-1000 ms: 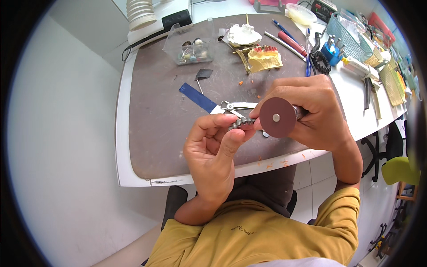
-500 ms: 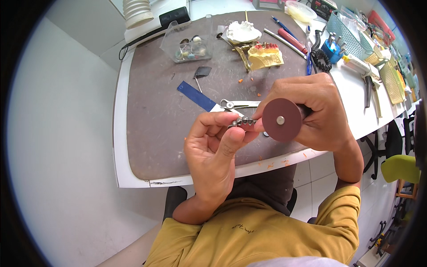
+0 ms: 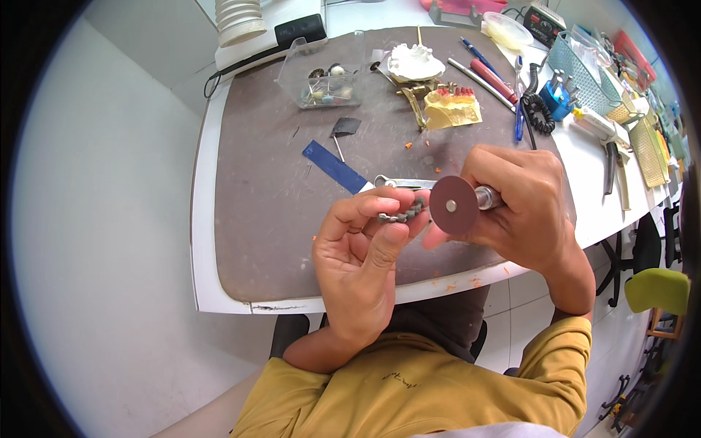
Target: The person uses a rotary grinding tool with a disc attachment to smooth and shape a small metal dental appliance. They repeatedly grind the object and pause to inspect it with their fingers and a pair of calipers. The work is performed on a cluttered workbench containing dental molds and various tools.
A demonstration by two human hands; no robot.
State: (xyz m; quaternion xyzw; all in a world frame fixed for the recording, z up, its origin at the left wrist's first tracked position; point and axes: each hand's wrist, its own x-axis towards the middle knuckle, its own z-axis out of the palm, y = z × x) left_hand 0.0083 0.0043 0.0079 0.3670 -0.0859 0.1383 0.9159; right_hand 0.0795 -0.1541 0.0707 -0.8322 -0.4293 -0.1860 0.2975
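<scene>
A grey metal dental bridge (image 3: 401, 217), a short curved row of tooth shapes, is pinched between the fingertips and thumb of my left hand (image 3: 356, 252). My right hand (image 3: 522, 208) is closed around a rotary handpiece (image 3: 488, 198) with a silver nose. On its tip sits a round reddish-brown disc (image 3: 447, 191), which is close to the right end of the bridge. Whether disc and metal touch, I cannot tell. Both hands are above the front part of the bench mat. Behind them lies a metal caliper-like tool (image 3: 405, 182), partly hidden by my fingers.
A brown mat (image 3: 263, 219) covers the bench. On it are a blue strip (image 3: 332, 165), a clear box (image 3: 321, 87) of small parts, a white plaster model (image 3: 415, 63) and a yellow model (image 3: 453, 113) with red teeth. Pens, a coiled cord (image 3: 539, 113) and baskets stand right.
The disc has turned slightly and shifted left relative to the bench, baring the handpiece's nose. The bridge is tilted differently in my left fingers. The whole view has shifted a little.
</scene>
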